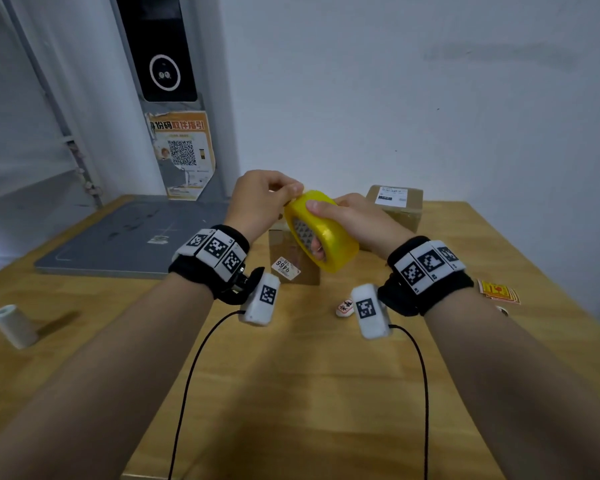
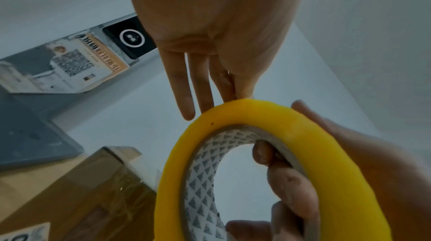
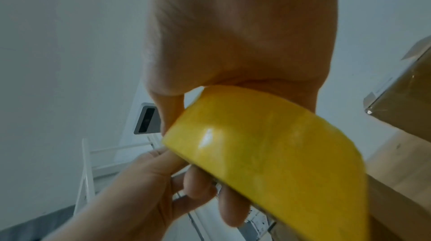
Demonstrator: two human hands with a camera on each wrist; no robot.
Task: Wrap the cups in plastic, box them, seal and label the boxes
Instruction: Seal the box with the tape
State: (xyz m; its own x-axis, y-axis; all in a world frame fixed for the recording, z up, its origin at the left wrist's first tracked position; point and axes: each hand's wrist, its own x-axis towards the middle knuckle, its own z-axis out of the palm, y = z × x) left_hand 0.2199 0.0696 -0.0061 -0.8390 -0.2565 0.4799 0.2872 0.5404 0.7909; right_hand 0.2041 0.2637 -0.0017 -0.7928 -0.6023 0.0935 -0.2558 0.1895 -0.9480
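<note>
Clearly the step in hand is finding the tape's free end, so the roll should be held steady while a nail lifts the edge cleanly. Above the bench (image 1: pixel 326 393), the right hand (image 1: pixel 357 220) curls through the core of the yellow tape roll (image 1: pixel 321 230), gripping it; the left hand (image 1: pixel 260 199) pinches at its top rim. Just behind the roll sits a taped box (image 1: pixel 291 258), a labelled box (image 1: pixel 395 202) farther back.

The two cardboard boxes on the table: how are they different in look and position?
The near box stands just behind the tape roll and carries a small tag reading 9466 on its front; the far box stands by the wall with a white shipping label on top. Both are brown cardboard, closed, and rest on the wooden table.
</note>
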